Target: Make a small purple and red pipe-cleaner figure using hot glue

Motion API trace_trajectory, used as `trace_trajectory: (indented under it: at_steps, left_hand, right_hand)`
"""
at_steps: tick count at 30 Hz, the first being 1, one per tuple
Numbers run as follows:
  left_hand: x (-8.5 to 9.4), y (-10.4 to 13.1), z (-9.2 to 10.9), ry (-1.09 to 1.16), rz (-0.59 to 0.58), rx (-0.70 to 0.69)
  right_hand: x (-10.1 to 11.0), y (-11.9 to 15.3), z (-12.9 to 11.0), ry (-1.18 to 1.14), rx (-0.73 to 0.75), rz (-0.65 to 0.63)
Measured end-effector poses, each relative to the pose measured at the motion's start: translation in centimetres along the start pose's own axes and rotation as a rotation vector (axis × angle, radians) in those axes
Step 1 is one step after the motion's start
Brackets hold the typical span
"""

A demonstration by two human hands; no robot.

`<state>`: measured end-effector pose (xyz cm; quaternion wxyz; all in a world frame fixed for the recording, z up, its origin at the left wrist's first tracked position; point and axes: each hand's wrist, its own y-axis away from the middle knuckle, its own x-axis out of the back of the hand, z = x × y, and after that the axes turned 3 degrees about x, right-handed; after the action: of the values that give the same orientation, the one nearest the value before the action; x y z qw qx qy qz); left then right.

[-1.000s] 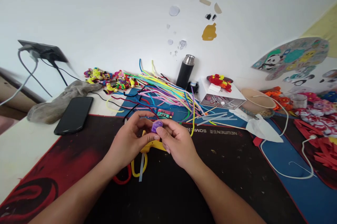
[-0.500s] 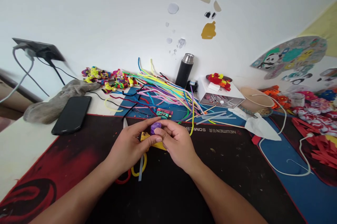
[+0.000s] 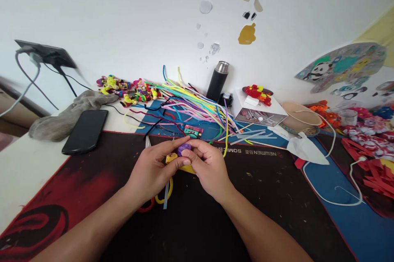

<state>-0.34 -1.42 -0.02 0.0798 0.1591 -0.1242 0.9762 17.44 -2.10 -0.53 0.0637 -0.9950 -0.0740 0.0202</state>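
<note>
A small purple piece (image 3: 184, 150) is pinched between the fingertips of my left hand (image 3: 150, 166) and my right hand (image 3: 211, 168), which meet above the black mat (image 3: 264, 196). Both thumbs press on its near side. Just beneath and behind my fingers shows a yellow object (image 3: 171, 157), partly hidden by them. Scissors with red and yellow handles (image 3: 159, 200) lie under my left hand, their tip showing beyond it. A pale strip (image 3: 166, 195) lies across the yellow handle loop.
Behind my hands are many coloured pipe cleaners (image 3: 197, 106), a small teal and pink box (image 3: 193, 131) and a black flask (image 3: 217, 81). A phone (image 3: 85, 131) lies left. Right are a white drawer box (image 3: 260, 110), a white cable (image 3: 334, 203) and red strips (image 3: 378, 180).
The camera view has shifted slightly. The yellow object shows a little more clearly between my hands. My grip on the purple piece looks nearly the same.
</note>
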Motion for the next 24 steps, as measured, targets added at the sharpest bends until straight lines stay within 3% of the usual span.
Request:
trace_trajectory:
  at_steps: [7,13,19,24]
  left_hand:
    - [0.0,0.0,0.1,0.002,0.007,-0.011]
    - [-0.2,-0.4,0.0,0.074,-0.072,0.074]
    - [-0.6,-0.5,-0.1,0.144,-0.143,0.116]
    - [-0.6,-0.4,0.0,0.065,-0.102,0.093]
  right_hand:
    - [-0.1,-0.1,0.4,-0.039,-0.022,0.023]
    - [0.2,-0.4,-0.1,-0.161,-0.095,0.017]
    - [0.9,-0.6,0.3,-0.327,-0.054,0.05]
    - [0.7,-0.6,0.2,-0.367,-0.059,-0.006]
